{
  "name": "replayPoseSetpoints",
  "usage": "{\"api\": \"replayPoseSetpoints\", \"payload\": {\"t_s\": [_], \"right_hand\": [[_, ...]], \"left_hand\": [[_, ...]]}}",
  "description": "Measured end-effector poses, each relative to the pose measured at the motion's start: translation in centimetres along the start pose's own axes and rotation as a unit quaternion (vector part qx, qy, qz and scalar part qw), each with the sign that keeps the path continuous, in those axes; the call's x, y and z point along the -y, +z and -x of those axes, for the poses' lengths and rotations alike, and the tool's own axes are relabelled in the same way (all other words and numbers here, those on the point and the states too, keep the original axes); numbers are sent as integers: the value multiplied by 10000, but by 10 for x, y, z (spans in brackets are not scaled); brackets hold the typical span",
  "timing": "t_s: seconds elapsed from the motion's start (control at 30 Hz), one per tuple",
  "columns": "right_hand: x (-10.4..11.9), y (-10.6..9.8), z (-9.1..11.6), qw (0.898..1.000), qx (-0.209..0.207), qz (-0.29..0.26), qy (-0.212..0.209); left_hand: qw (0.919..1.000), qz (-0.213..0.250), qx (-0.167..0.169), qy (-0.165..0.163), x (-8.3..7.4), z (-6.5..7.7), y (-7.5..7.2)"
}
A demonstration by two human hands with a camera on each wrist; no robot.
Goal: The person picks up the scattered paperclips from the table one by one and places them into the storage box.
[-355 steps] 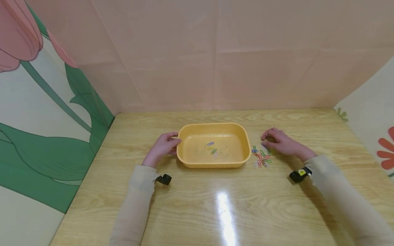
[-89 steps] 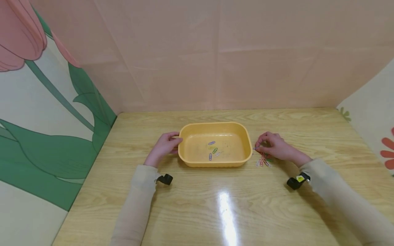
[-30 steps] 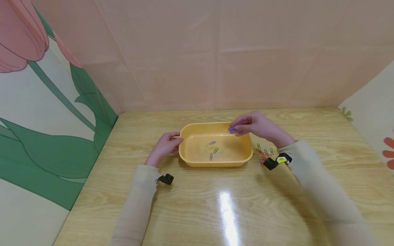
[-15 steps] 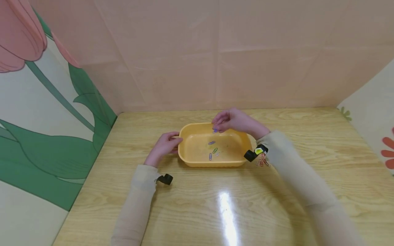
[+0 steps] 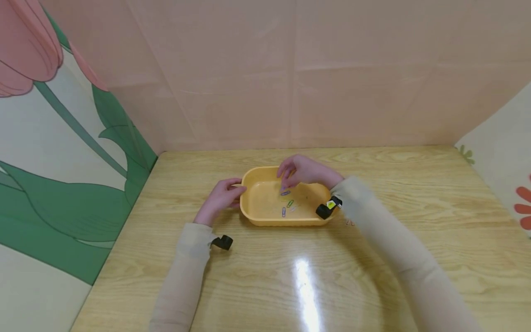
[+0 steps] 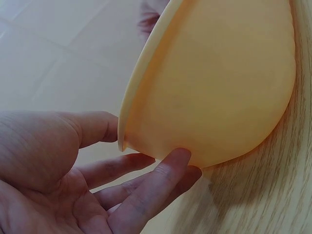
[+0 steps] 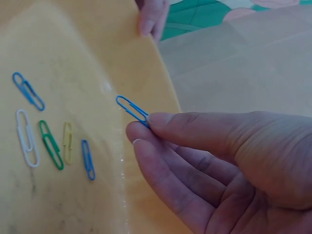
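A yellow plastic tub [image 5: 286,222] stands on the wooden table. My left hand [image 5: 220,196] holds its left end, the thumb at the rim and the other fingers against the outer wall in the left wrist view. Over the tub, my right hand [image 5: 304,171] pinches a blue paper clip [image 7: 131,108] between thumb and forefinger. Several paper clips lie apart on the tub's floor: a white one [image 7: 28,139], a green one [image 7: 51,145], a yellow one [image 7: 68,142] and two blue ones, one [image 7: 88,160] nearest the held clip.
Right of the tub, a few red paper clips [image 5: 350,222] show beside my right sleeve [image 5: 373,226], which hides the rest of the pile. A pink-beige backdrop [image 5: 290,92] rises behind the table [image 5: 249,276], with a flower-printed panel [image 5: 54,193] on the left.
My right hand has taken a blue clip from the pile, carried it left over the tub and lowered it toward the floor. Another blue clip was added earlier. My left hand stays put.
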State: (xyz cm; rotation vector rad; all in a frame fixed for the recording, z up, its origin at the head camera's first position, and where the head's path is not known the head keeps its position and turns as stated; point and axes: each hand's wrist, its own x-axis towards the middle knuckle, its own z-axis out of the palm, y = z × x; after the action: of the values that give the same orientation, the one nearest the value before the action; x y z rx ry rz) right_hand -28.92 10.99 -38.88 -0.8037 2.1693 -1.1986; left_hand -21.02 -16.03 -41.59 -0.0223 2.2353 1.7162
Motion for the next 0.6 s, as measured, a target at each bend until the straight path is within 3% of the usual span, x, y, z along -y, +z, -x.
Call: {"api": "replayPoseSetpoints", "payload": {"t_s": [0.27, 0.6], "right_hand": [[-4, 7, -4, 9987, 477, -29, 198], [-2, 10, -5, 9969, 658, 109, 415]], "left_hand": [[10000, 13, -52, 24, 0, -1, 1], [10000, -80, -19, -20, -1, 2, 0]]}}
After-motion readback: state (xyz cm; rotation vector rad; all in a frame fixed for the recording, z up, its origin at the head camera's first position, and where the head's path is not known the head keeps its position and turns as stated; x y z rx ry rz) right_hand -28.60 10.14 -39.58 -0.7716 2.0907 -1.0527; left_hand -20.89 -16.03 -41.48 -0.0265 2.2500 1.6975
